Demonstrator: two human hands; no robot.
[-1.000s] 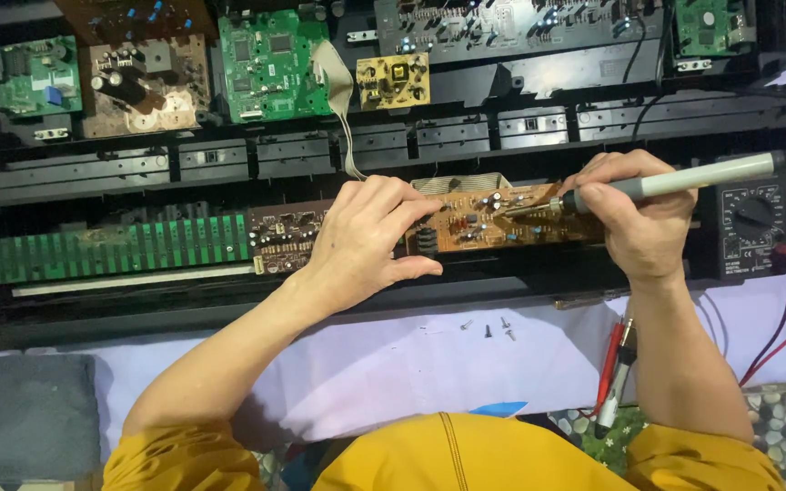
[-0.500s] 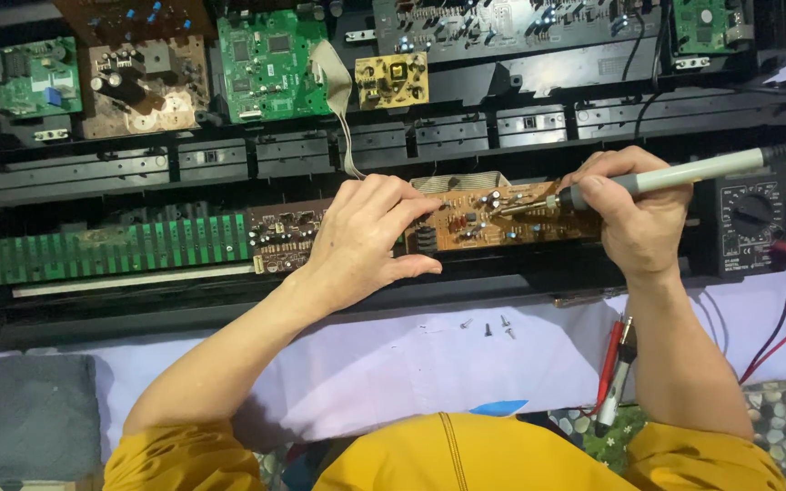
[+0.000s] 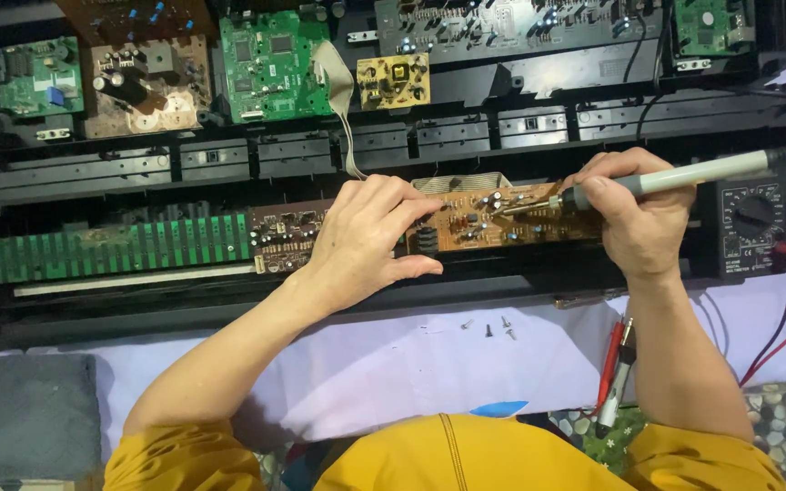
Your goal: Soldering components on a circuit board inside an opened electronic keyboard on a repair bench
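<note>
Soldering iron [image 3: 675, 177] in right hand [image 3: 634, 218], tip on brown circuit board [image 3: 502, 223] beside left hand [image 3: 366, 236]

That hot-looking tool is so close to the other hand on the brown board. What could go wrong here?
The left hand steadies the brown circuit board quite near the soldering iron tip, so its fingers could get burned if the right hand slips. The tip might also bridge neighbouring parts on the crowded board. The loose screws on the white cloth could roll off and be lost.

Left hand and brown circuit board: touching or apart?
Touching. The head view shows the left hand lying flat on the brown circuit board, fingers overlapping it.
</note>
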